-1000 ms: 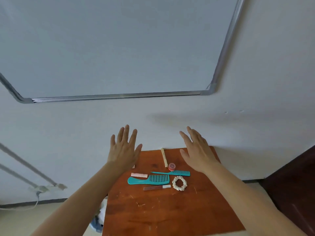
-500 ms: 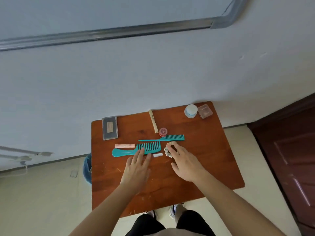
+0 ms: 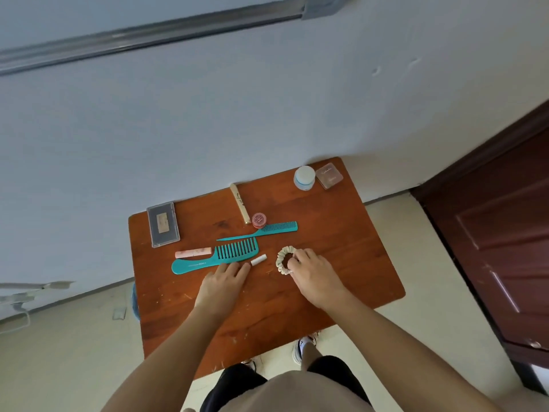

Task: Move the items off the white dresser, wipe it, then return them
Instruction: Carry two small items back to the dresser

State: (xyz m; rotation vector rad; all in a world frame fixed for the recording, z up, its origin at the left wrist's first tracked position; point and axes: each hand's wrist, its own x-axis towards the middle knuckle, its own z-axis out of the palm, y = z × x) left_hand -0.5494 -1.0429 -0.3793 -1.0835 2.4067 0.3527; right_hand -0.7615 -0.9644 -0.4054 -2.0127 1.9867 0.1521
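Observation:
A brown wooden table (image 3: pixel 267 307) stands against the wall with toiletries on it. My right hand (image 3: pixel 315 275) has its fingers curled on a cream scrunchie (image 3: pixel 282 257), pinching its right side. My left hand (image 3: pixel 222 281) lies flat, its fingertips resting on a small tube whose white cap (image 3: pixel 259 259) sticks out. Just beyond the left hand lie a wide teal comb (image 3: pixel 217 258), a teal tail comb (image 3: pixel 279 227) and a pink tube (image 3: pixel 193 252). Further back are a gold tube (image 3: pixel 240 203), a red tin (image 3: pixel 259 220), a grey case (image 3: pixel 162 223), a white jar (image 3: pixel 304 177) and a pink compact (image 3: pixel 329 175).
A dark brown door (image 3: pixel 505 233) stands to the right of the table. A blue object (image 3: pixel 135 298) shows under the table's left edge. A white cable (image 3: pixel 17 301) runs along the floor at the left. My legs and shoes are below the table's near edge.
The view has tilted down from the wall to the tabletop. Both hands came down from the air; the right hand has taken hold of the scrunchie and drawn it a little to the right.

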